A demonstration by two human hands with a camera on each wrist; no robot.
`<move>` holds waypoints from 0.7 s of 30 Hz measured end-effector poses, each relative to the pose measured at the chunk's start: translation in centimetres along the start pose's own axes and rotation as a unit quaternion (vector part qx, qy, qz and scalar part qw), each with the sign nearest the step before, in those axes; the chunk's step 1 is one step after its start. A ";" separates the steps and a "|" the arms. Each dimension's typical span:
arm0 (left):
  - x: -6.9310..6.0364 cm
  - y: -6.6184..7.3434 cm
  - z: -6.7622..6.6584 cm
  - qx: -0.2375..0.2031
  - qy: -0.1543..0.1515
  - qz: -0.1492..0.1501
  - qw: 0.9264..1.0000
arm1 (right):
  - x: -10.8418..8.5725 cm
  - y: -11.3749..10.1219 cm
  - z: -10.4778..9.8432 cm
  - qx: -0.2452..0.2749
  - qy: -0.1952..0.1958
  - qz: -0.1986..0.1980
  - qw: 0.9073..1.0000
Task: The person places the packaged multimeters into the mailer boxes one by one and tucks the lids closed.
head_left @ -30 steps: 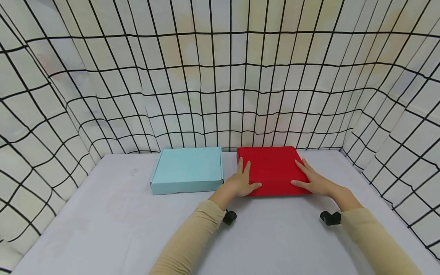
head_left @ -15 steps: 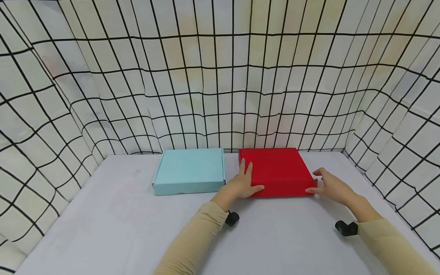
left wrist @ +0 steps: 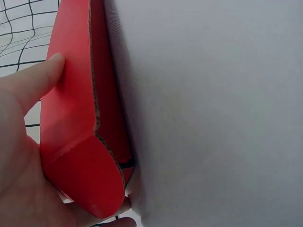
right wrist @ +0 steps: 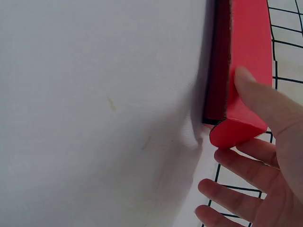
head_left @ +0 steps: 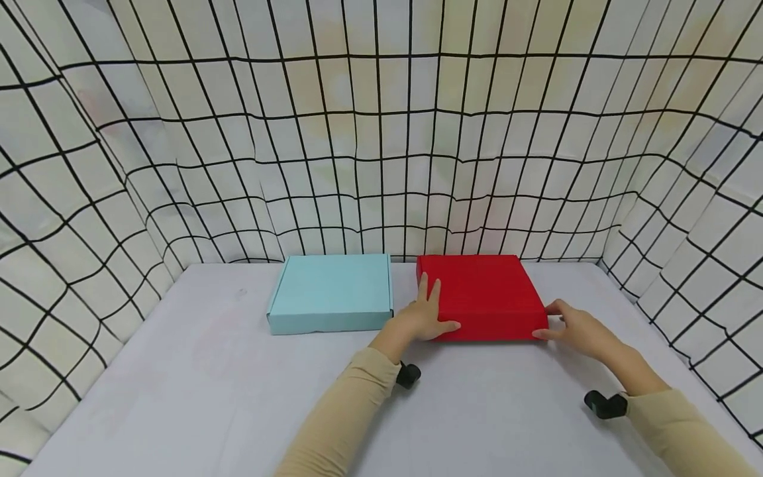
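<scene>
A flat red cardboard box [head_left: 479, 285] lies on the white-covered table, right of centre. My left hand [head_left: 420, 320] holds its front left corner, thumb on the front face and fingers along the left side. At the front right corner my right hand [head_left: 587, 334] pinches the box, thumb against the front and index finger at the side. The left wrist view shows the front flap [left wrist: 68, 113] with a bare cardboard edge and a dark gap behind it. In the right wrist view, the other fingers [right wrist: 232, 196] are spread apart, off the box.
A flat light-blue box [head_left: 334, 285] lies just left of the red one. White cloth walls with a black grid [head_left: 381, 132] close off the back and both sides. Wrinkle-free white tabletop [head_left: 208, 384] extends toward me. A black wrist camera [head_left: 605, 404] juts from the right sleeve.
My right hand has come off the red box's top right edge, moved right and down, and now touches its front right corner. The left hand stays in place. The view shifts slightly.
</scene>
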State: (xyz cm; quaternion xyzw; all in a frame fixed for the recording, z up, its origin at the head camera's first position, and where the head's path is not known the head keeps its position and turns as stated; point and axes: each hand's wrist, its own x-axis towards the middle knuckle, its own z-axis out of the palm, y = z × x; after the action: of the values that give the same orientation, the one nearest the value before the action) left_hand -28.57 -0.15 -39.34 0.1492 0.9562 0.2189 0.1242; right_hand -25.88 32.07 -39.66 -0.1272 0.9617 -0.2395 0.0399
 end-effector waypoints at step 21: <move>-0.1 -0.1 0.3 0.006 0.009 0.000 1.000 | -0.5 0.7 -0.4 0.055 -0.035 -0.013 0.998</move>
State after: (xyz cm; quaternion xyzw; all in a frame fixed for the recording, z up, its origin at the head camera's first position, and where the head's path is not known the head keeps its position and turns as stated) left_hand -28.43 -0.19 -39.66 0.1481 0.9585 0.2147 0.1152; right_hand -25.58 33.00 -39.57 -0.1451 0.9434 -0.2880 0.0773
